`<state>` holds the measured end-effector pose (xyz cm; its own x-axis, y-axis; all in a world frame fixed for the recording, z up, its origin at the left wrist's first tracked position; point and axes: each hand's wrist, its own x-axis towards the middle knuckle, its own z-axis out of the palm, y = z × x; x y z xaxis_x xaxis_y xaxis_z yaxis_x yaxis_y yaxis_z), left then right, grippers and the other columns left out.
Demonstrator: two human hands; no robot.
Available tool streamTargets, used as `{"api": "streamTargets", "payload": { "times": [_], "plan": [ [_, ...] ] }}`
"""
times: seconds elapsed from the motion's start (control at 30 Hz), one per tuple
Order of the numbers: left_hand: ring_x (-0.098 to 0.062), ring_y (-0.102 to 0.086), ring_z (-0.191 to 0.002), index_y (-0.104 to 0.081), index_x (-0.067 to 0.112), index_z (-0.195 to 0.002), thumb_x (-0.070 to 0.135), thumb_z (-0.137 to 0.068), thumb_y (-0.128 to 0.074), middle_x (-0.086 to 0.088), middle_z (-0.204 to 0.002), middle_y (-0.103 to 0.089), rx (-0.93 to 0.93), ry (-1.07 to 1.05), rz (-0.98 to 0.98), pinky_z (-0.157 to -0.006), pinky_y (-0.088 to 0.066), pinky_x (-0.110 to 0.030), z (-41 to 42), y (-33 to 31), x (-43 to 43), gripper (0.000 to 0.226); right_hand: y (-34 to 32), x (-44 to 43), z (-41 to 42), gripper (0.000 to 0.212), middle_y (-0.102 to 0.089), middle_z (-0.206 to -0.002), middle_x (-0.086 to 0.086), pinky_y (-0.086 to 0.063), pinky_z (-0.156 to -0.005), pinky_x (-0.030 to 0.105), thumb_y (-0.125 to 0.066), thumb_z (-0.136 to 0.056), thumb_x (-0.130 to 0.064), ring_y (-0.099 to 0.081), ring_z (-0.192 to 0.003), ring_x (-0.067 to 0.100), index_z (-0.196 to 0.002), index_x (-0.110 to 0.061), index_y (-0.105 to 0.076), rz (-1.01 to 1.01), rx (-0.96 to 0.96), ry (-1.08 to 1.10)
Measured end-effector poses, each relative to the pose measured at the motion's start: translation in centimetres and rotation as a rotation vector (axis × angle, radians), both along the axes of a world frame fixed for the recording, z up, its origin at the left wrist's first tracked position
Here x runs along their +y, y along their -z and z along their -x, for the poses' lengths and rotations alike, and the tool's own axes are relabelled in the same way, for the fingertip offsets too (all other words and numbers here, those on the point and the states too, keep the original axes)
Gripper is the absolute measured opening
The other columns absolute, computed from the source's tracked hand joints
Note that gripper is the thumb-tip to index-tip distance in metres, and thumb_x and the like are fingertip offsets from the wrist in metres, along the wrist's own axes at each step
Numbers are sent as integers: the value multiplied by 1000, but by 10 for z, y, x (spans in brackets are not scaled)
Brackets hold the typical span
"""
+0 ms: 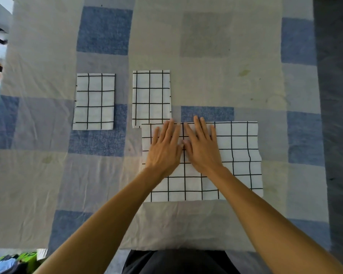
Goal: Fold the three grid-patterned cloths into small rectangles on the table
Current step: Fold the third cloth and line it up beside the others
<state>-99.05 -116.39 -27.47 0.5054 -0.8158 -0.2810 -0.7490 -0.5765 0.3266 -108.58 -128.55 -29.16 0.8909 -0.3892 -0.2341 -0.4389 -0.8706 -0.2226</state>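
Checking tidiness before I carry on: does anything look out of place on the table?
Yes: the larger cloth overlaps the near edge of the middle folded cloth, and its right edge runs wavy. The left folded cloth lies apart.

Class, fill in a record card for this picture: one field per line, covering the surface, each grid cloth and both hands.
surface: table under a blue, grey and beige patchwork cover
large cloth: spread wide, not yet small
left cloth: folded small rectangle, lying apart
middle cloth: folded small rectangle, near edge meeting the large cloth
left hand: flat on the large cloth
right hand: flat beside it, thumbs touching
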Motion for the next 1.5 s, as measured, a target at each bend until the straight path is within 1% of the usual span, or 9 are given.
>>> {"api": "streamTargets", "payload": {
  "times": [0.1, 0.43, 0.6, 0.8, 1.0, 1.17, 1.33, 1.4, 1.5],
  "plan": [
    [-18, 22, -141, 13, 18, -147, 53, -96, -4, -5, -156, 17, -63, 15, -92, -117, 9, -41, 1, 14, 3, 65, 4, -15, 15, 59, 0, -161, 8, 4, -118, 43, -17, -100, -52, 7, -147, 24, -152, -27, -7, 22, 34, 40],
    [-20, 21, -142, 12, 13, -148, 56, -95, -9, -6, -156, 16, -114, 11, -117, -116, 8, -45, -5, 9, 8, 71, -5, -62, 66, 64, 0, -161, 11, 4, -119, 50, -13, -98, -54, 7, -148, 27, -153, -21, -9, 48, 69, 253],
    [-23, 14, -143, 6, 12, -148, 42, -97, -7, -9, -157, 10, -117, 153, -36, -117, 6, -44, 20, 0, -22, 61, -21, -28, 22, 55, 1, -160, 8, 6, -119, 42, -18, -102, -41, 9, -147, 23, -152, -20, -11, -119, -89, 51],
    [-17, 15, -143, 9, 15, -148, 52, -97, -7, -4, -156, 14, -109, 20, -75, -118, 1, -42, 13, 16, -13, 65, -2, -20, 19, 63, 6, -161, 4, 4, -120, 41, -8, -98, -55, 13, -147, 21, -153, -24, -3, -92, 19, 34],
    [-14, 19, -142, 12, 15, -148, 56, -95, -8, -3, -156, 16, -93, -93, -97, -117, 8, -36, -4, 13, 12, 70, 2, -57, 60, 59, 2, -161, 7, 3, -120, 42, -15, -101, -50, 7, -148, 26, -153, -23, -5, 9, 31, 202],
    [-18, 14, -143, 6, 11, -149, 51, -96, -10, -7, -157, 8, -94, -115, -83, -116, 10, -39, -1, 3, 8, 68, -6, -55, 57, 59, -4, -161, 12, 3, -119, 48, -20, -100, -44, 3, -148, 29, -153, -18, -11, 12, 34, 275],
    [-20, 14, -144, 9, 11, -148, 41, -99, -16, -8, -156, 13, -135, -23, -12, -117, 7, -43, 15, 2, -16, 63, -20, -11, 14, 57, -6, -160, 9, 9, -119, 38, -20, -102, -41, 9, -147, 21, -152, -14, -13, -160, -99, -12],
    [-20, 16, -143, 12, 12, -148, 43, -98, -22, -7, -155, 17, -115, -48, -56, -117, 6, -42, 17, 10, -18, 67, -15, 4, -2, 60, -8, -161, 8, 8, -120, 36, -11, -101, -44, 9, -147, 18, -152, -12, -12, -240, -98, -19],
    [-18, 19, -142, 13, 16, -148, 50, -97, -20, -4, -155, 18, -119, -56, -95, -117, 6, -42, 10, 19, -9, 69, -5, 7, -4, 69, -4, -161, 5, 6, -120, 38, -4, -96, -55, 9, -147, 19, -152, -15, -11, -181, -53, -33]
  ]
}}
